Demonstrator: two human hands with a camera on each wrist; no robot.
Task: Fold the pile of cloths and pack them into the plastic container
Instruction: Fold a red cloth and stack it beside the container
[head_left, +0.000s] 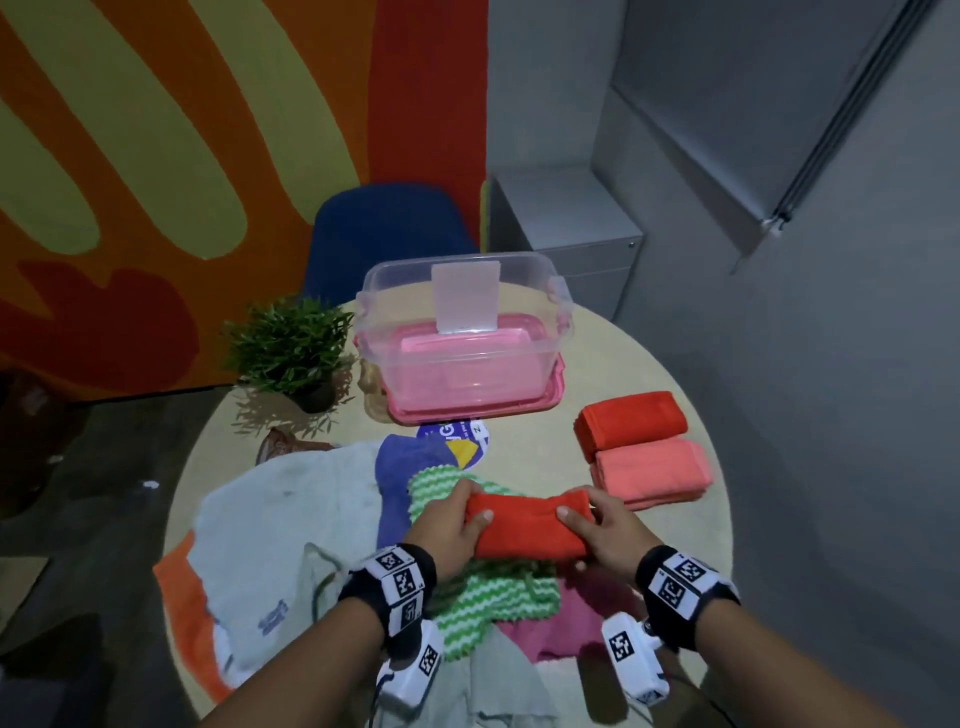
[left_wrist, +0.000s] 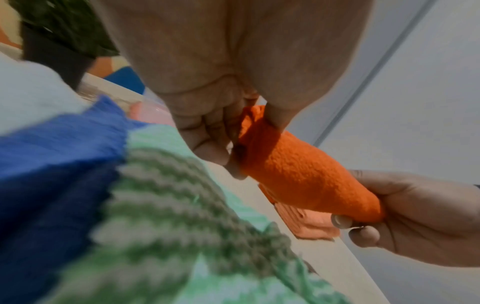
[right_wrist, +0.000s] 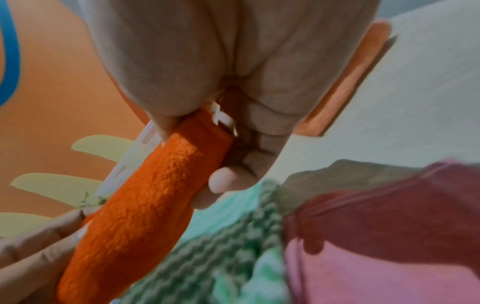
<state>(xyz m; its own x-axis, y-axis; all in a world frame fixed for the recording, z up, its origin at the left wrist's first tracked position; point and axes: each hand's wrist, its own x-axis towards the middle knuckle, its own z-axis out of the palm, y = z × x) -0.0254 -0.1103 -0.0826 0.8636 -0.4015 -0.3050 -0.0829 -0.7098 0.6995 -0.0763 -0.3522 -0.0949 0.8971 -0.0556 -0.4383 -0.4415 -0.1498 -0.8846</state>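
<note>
A folded red-orange cloth (head_left: 527, 525) is held above the pile between both hands. My left hand (head_left: 457, 519) grips its left end (left_wrist: 249, 131), thumb on top and fingers curled under. My right hand (head_left: 597, 525) grips the right end (right_wrist: 205, 131) the same way. Under it lie a green-and-white striped cloth (head_left: 493, 592), a blue cloth (head_left: 397, 478), a pink cloth (head_left: 566, 623) and a pale grey one (head_left: 291, 540). The clear plastic container (head_left: 467, 338) with a pink base stands at the table's far side, open.
Two folded cloths, a red one (head_left: 631, 421) and a coral one (head_left: 652, 470), lie at the right of the round table (head_left: 691, 545). A potted plant (head_left: 291, 348) stands left of the container. A blue chair (head_left: 384, 234) is behind the table.
</note>
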